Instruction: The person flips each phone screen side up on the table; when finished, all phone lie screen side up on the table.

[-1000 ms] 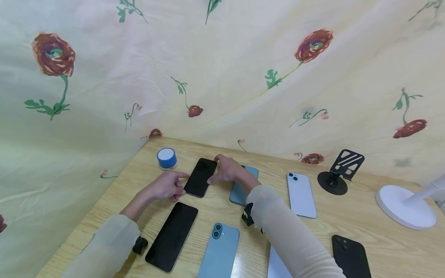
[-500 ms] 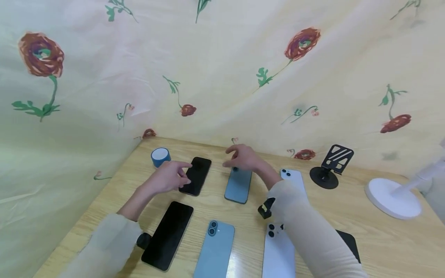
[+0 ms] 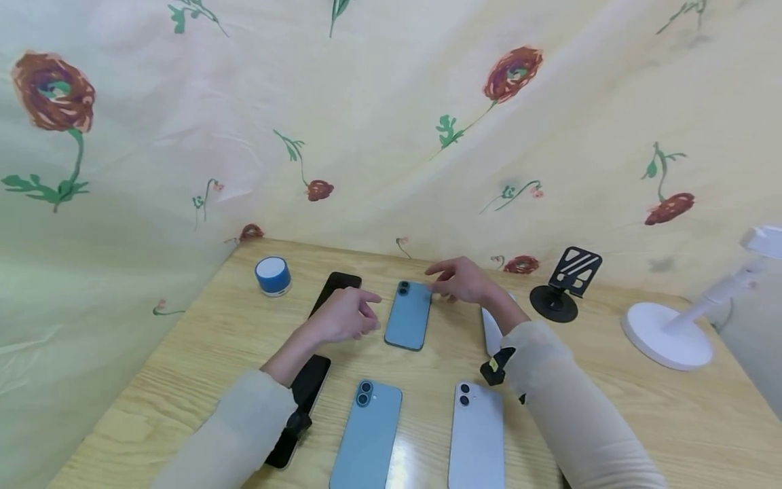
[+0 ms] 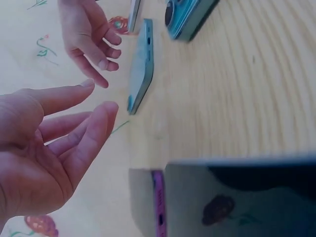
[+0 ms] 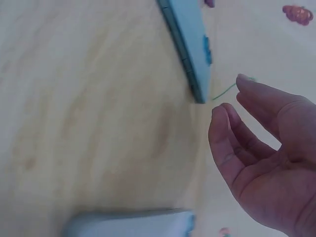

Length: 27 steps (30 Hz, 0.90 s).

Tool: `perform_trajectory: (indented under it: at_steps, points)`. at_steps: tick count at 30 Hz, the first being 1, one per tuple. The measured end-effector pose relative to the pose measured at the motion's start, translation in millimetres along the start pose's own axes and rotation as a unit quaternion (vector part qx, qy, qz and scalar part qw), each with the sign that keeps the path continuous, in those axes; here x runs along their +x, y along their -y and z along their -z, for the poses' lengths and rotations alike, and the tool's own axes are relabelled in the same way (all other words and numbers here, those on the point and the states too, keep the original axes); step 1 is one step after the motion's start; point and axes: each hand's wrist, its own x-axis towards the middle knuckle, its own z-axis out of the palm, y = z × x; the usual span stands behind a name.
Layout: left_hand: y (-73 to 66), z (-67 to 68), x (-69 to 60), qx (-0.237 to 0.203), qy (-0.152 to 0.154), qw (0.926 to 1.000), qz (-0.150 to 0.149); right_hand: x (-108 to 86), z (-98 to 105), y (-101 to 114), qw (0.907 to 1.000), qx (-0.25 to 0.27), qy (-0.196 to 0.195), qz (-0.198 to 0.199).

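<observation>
In the head view, the blue phone (image 3: 407, 316) lies back up on the table (image 3: 244, 326), between the two hands, its camera bump toward twelve. With that phone as the dial's centre, the left hand (image 3: 345, 316) hangs at nine o'clock, its index finger reaching toward three. The right hand (image 3: 462, 280) is at two, its fingertips just by the phone's upper right edge. At ten, the upper black phone (image 3: 338, 282) is partly covered by the left hand; beyond it stands a blue and white cylinder (image 3: 273, 276). The lower black phone (image 3: 313, 380) is at eight, partly under the left sleeve, the larger blue phone (image 3: 366, 435) near seven and the lilac phone (image 3: 476, 435) at five. Toward three lie the pale phone (image 3: 491, 334), partly behind the right arm, a black stand (image 3: 552, 305) and a white stand (image 3: 666, 339).

In the left wrist view, the left hand sits near nine o'clock, thumb and fingers apart with a clear gap. The blue phone shows close to twelve, the right hand at eleven.

In the right wrist view, the right hand is between three and four, thumb and fingers apart, near the blue phone at one.
</observation>
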Motion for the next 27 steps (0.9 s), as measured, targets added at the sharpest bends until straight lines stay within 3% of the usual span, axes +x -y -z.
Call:
perform_trajectory:
  at_steps: [4, 7, 17, 27]
  points:
    - [2.4, -8.3, 4.9, -0.044, 0.005, 0.999, 0.006, 0.7, -4.4, -12.8, 0.9998, 0.015, -0.01, -0.008]
    - [4.0, -14.3, 8.1, -0.052, 0.01, 0.9986, 0.008, 1.3, -7.4, -18.9, 0.9995, 0.021, -0.017, -0.018]
    - [10.8, -28.9, 12.3, 0.026, 0.006, 0.9993, 0.026, 2.2, -13.3, -21.2, 0.998, 0.03, -0.037, -0.042]
    - [10.6, -34.7, 15.6, 0.022, 0.018, 0.9986, 0.045, 1.4, -15.8, -20.9, 0.9976, 0.016, -0.047, -0.05]
